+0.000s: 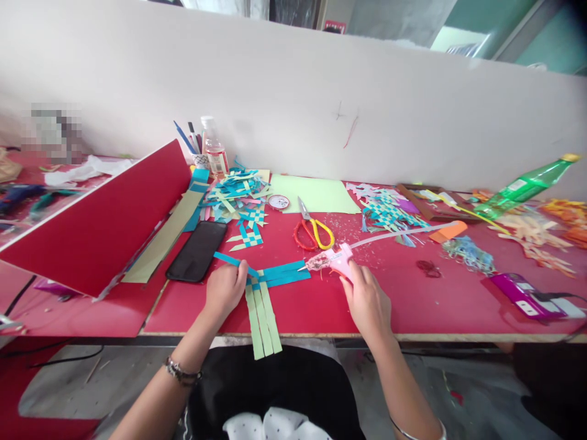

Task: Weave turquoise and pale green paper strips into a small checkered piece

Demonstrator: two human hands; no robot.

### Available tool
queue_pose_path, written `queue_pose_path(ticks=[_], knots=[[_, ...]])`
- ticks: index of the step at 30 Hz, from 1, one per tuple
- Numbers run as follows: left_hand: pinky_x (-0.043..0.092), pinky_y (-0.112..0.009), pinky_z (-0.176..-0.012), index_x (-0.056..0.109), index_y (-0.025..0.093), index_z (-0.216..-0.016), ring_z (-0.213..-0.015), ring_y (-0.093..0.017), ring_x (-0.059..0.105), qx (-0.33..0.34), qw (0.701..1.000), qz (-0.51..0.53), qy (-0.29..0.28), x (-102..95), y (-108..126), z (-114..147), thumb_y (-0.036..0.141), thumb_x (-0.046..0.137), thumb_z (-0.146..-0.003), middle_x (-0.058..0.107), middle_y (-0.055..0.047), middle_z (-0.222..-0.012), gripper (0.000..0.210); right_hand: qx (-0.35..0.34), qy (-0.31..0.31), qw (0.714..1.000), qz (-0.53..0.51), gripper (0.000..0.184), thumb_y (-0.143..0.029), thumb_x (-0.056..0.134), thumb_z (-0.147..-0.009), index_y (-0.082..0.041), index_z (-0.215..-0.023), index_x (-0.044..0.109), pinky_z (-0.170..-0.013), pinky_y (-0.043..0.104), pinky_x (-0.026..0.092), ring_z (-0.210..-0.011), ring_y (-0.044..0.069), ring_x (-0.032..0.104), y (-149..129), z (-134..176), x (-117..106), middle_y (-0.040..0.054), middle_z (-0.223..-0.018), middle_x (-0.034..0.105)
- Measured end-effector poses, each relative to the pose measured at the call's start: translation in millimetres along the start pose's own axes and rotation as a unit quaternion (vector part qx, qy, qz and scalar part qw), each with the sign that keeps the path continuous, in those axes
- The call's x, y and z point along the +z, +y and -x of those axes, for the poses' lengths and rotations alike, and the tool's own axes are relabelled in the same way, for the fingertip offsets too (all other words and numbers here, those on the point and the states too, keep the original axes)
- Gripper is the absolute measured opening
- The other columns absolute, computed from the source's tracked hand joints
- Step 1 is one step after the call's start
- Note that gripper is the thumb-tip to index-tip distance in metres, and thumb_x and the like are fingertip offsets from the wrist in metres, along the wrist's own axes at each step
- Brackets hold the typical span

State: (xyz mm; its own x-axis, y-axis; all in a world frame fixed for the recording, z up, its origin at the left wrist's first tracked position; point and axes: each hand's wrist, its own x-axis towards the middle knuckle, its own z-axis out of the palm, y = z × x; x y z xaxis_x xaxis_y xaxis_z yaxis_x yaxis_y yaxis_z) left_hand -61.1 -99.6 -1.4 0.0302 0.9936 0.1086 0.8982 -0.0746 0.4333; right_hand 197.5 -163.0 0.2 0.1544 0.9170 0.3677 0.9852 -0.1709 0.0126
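Note:
My left hand [227,282] pinches a blue paper strip at the woven corner of a blue and pale green paper weave [262,281]. Its pale green strips [263,321] hang over the table's front edge, and its blue strips [288,274] stretch to the right. In my right hand [369,296] is a pink glue gun [337,260], fingers wrapped round its handle. The nozzle points left, close to the ends of the blue strips; whether it touches them I cannot tell. A long translucent glue stick [398,233] runs out of the gun's back.
Scissors [314,231] lie behind the weave, and a black phone [196,250] is left of my left hand. A red board [105,220] stands at left. Paper scraps [238,192], a green bottle [523,189] and a purple power strip [527,296] are also on the table.

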Motion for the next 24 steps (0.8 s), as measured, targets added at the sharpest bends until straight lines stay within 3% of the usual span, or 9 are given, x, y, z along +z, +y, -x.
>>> queue_pose_path(ticks=[17,24], knots=[[0.018,-0.024,-0.044,0.038,0.017,-0.04,-0.041,-0.013,0.041,0.006,1.0,-0.001,0.005,1.3,-1.3,-0.1,0.038,0.025,-0.083,0.047,-0.004,-0.044,0.05,0.002,0.015,0.999,0.028,0.033,-0.027,0.037,-0.083,-0.019,-0.115,0.042,-0.048,0.023,0.036,-0.078,0.017,0.055,10.3,1.0,-2.9,0.0068,-0.087,0.055],[0.02,-0.024,-0.045,0.045,0.016,-0.043,-0.043,-0.014,0.044,0.0,1.0,-0.003,-0.003,-1.9,1.0,-0.1,0.038,0.024,-0.083,0.051,-0.005,-0.046,0.05,0.016,0.002,1.0,0.025,0.034,-0.03,0.034,-0.084,-0.018,-0.115,0.042,-0.052,0.025,0.038,-0.08,0.019,0.055,15.8,1.6,-6.2,0.0082,-0.091,0.056]])
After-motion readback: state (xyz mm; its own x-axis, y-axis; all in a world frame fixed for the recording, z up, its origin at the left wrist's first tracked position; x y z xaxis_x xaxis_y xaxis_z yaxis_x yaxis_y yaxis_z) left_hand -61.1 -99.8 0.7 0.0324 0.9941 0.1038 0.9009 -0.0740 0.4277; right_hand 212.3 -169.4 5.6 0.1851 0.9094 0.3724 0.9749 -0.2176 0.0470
